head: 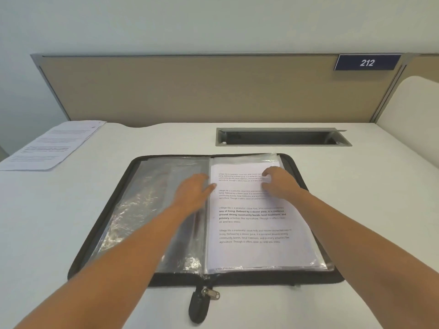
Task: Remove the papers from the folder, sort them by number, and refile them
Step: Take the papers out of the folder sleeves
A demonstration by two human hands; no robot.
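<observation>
A black zip folder (104, 224) lies open on the desk, its clear plastic sleeves spread to both sides. The left sleeves (145, 210) look empty and crinkled. The right sleeve holds a printed paper (254, 224) with several text paragraphs. My left hand (193, 191) rests flat near the spine, fingertips touching the paper's left edge. My right hand (279, 184) sits over the upper part of the paper with fingers and thumb curled, pinching it or its sleeve near the top. A loose stack of printed papers (52, 146) lies at the desk's far left.
A white desk (59, 233) is bounded by a tan partition (190, 91) with a "212" sign (367, 62). A grey cable slot (282, 137) is recessed behind the folder. The folder's zipper pull (209, 294) hangs toward the near edge.
</observation>
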